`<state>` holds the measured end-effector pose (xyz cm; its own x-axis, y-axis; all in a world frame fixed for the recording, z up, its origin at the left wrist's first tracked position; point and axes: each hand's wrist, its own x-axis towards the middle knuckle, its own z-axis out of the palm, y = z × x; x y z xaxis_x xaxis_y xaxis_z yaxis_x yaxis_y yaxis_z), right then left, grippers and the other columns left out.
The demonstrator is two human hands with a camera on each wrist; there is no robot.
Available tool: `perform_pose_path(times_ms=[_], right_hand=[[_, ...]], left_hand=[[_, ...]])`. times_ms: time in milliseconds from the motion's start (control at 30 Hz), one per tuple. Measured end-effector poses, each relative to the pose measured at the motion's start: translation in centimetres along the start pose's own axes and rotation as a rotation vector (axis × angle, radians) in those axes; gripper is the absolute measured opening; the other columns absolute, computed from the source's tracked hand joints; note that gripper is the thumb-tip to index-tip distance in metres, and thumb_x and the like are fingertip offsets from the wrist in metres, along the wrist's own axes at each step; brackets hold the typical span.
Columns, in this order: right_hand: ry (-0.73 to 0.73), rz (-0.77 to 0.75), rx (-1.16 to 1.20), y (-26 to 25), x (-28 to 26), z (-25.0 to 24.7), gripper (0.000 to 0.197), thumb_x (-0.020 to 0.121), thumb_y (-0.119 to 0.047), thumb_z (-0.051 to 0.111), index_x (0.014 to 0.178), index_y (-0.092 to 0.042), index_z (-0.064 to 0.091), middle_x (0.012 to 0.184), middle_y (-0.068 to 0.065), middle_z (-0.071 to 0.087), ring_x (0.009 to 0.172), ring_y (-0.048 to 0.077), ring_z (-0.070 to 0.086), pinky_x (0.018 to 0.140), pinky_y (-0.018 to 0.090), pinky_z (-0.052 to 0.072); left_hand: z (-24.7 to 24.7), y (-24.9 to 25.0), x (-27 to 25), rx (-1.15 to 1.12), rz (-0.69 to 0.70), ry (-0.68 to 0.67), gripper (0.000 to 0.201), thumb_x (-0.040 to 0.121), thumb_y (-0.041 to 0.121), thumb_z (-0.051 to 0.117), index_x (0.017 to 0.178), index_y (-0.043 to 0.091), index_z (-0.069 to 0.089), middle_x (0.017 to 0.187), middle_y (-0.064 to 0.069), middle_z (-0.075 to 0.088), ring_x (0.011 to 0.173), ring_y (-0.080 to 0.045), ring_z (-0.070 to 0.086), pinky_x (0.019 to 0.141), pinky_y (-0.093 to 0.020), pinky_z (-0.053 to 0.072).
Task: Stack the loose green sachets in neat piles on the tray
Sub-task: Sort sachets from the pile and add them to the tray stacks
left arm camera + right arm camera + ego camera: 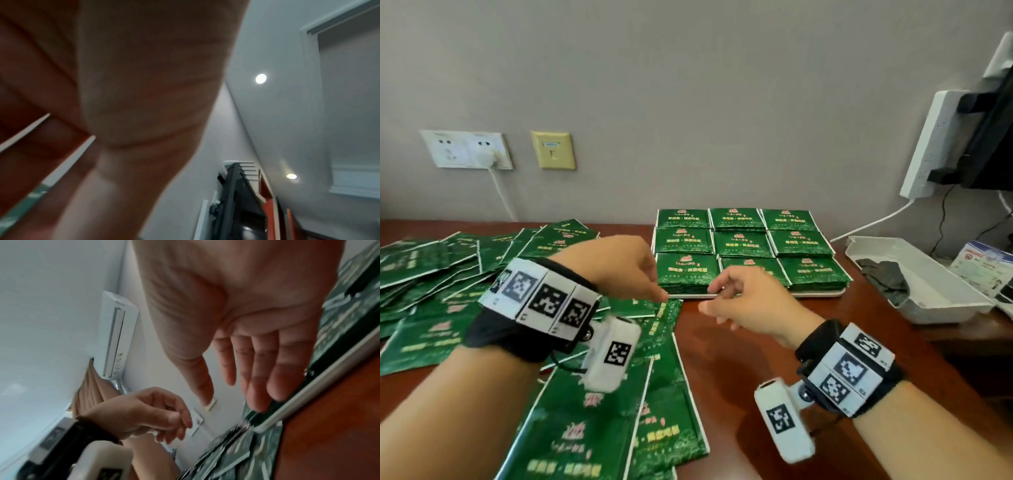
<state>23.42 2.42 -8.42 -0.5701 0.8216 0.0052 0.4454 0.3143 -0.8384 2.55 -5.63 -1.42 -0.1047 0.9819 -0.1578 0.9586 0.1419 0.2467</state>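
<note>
Nine neat piles of green sachets (748,245) fill the white tray (822,293) in a three-by-three grid on the wooden bench (743,370), just beyond both hands. Right hand (748,301) hovers at the tray's near edge; the right wrist view shows its fingers (260,369) nearly straight and relaxed, holding nothing, their tips just above the nearest pile. Left hand (616,267) hangs beside it, over the loose sachets (592,404), with its fingers (180,423) loosely curled and nothing plainly gripped, though the left wrist view is too blurred to confirm. Those loose sachets sprawl in an overlapping heap beneath and behind the left fingers. Off to the right of the right fingers sits a white plastic container (935,294).
</note>
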Motion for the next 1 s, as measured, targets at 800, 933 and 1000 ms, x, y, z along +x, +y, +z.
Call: perform_pose_path(times_ms=[800,933,1000], right_hand=[[-0.354,0.136,0.116,1.5,-0.4,5.8,0.060,0.076,0.007,0.079,0.115,-0.032,0.058,0.081,0.001,0.064,0.069,0.011,0.060,0.066,0.028,0.047],[-0.305,0.053,0.329,2.3,-0.5,4.1,0.038,0.090,-0.003,0.070,0.117,-0.027,0.061,0.081,0.003,0.060,0.078,0.022,0.065,0.078,0.039,0.058],[-0.190,-0.023,0.422,2.5,-0.2,3.0,0.028,0.094,-0.005,0.066,0.109,-0.029,0.066,0.085,0.006,0.060,0.083,0.024,0.065,0.083,0.042,0.056]], left_hand=[[8.1,-8.6,-3.2,-0.493,0.118,-0.158,0.025,0.077,0.037,0.083,0.082,0.027,0.060,0.076,0.010,0.066,0.068,-0.008,0.060,0.073,-0.033,0.055],[8.0,-9.1,-2.8,-0.848,0.117,0.002,0.015,0.084,0.030,0.073,0.095,0.028,0.063,0.076,-0.012,0.066,0.067,-0.022,0.060,0.068,-0.035,0.055],[7.9,-9.4,-2.5,-1.091,0.046,0.100,0.013,0.084,0.025,0.068,0.096,0.020,0.065,0.081,-0.023,0.064,0.070,-0.028,0.063,0.065,-0.037,0.056]])
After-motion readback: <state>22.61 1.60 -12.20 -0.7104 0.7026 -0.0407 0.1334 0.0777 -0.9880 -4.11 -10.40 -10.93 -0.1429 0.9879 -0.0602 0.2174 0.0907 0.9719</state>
